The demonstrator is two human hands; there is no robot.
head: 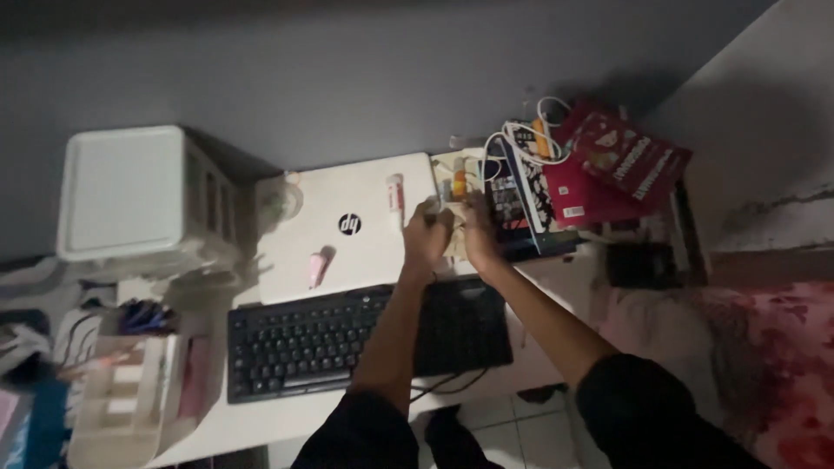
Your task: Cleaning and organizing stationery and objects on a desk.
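Hands: we place the left hand (pixel 427 233) and right hand (pixel 477 227) together on a small cream box (pixel 453 178) beside the closed laptop (pixel 347 227); grip unclear; box remains on the surface (pixel 261 421).

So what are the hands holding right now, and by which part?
Both the left hand and right hand rest on a pale small item beside the closed white laptop; whether they grip it, or where, cannot be told.

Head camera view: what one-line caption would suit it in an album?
Both hands, left hand and right hand, meet at small items beside a closed white laptop, above a black keyboard.
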